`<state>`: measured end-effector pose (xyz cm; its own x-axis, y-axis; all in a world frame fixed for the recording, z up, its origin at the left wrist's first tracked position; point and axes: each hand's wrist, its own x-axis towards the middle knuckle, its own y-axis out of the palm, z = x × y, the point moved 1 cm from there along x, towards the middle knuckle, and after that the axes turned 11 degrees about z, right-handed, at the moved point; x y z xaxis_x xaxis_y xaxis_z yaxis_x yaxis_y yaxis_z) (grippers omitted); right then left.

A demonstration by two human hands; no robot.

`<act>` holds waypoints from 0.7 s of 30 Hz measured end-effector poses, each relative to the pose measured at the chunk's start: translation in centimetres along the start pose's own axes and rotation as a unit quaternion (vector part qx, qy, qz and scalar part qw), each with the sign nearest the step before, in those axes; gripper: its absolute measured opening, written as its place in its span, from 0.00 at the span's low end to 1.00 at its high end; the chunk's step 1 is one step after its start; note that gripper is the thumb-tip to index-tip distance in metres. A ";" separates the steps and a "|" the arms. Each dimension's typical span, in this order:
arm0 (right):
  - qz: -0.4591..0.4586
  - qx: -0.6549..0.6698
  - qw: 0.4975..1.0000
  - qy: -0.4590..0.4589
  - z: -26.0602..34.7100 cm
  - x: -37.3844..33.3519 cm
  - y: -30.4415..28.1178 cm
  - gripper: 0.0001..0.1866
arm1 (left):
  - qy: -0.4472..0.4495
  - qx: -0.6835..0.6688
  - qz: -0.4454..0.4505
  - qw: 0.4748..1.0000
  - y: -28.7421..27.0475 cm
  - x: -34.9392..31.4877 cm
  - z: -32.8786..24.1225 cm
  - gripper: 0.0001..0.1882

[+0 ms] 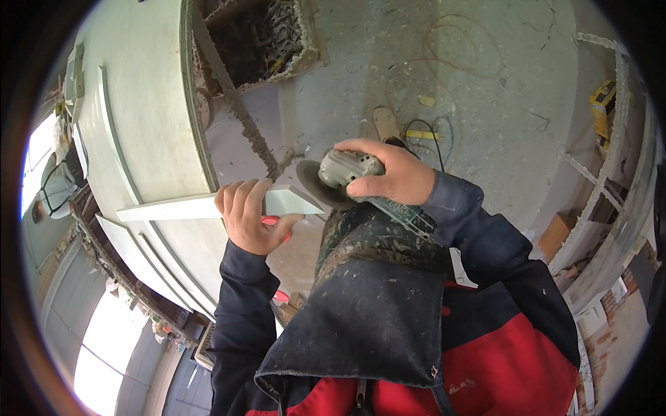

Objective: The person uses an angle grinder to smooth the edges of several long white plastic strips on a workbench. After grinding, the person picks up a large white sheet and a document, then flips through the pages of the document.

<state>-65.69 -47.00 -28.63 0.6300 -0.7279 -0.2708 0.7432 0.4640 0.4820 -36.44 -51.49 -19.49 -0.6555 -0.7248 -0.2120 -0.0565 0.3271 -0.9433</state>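
My left hand [251, 216] wraps round a long white strip [173, 209], pressing it at the edge of the pale workbench [156, 90]. The strip's angled end sticks out past the bench, to the right of my fingers. My right hand [404, 175] grips a grey and green angle grinder [347, 168] by its head. The grinder's dark round disc [313, 182] stands close to the strip's free end; whether they touch I cannot tell. Below my left palm a red thing [280, 231] shows, mostly hidden. A dark apron [354, 319] hangs in front of me.
More thin strips [114, 139] lie on the bench. Beyond it stands a rough-edged bin [309, 52] with scraps inside. A thin cable [479, 75] loops over the floor. At right are a yellow box [602, 111], a brown box [556, 236] and a crusted frame [590, 173].
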 end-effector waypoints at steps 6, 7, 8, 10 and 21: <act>0.025 -0.017 1.000 -0.001 1.2 -0.1 0.8 0.43 | -0.001 0.000 0.006 1.000 -0.3 0.1 -0.4 0.43; 0.026 -0.022 0.999 -0.001 1.0 -0.2 0.8 0.43 | 0.001 0.000 0.006 1.000 -0.3 0.2 -0.4 0.43; 0.029 -0.027 0.999 -0.002 0.7 -0.4 0.7 0.43 | 0.001 0.000 0.006 1.000 -0.3 0.2 -0.5 0.43; 0.012 -0.048 0.999 -0.009 0.0 -1.2 0.7 0.41 | 0.000 -0.001 0.008 1.000 -0.4 0.4 -0.8 0.43; -0.085 0.009 0.993 0.081 -4.2 -3.8 -1.4 0.38 | -0.012 -0.002 0.025 1.000 -0.8 0.3 -1.9 0.45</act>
<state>-68.13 -42.76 -31.81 0.5253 -0.7036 -0.4786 0.8385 0.3321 0.4320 -38.02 -50.85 -18.29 -0.6395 -0.7219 -0.2645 -0.0271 0.3650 -0.9306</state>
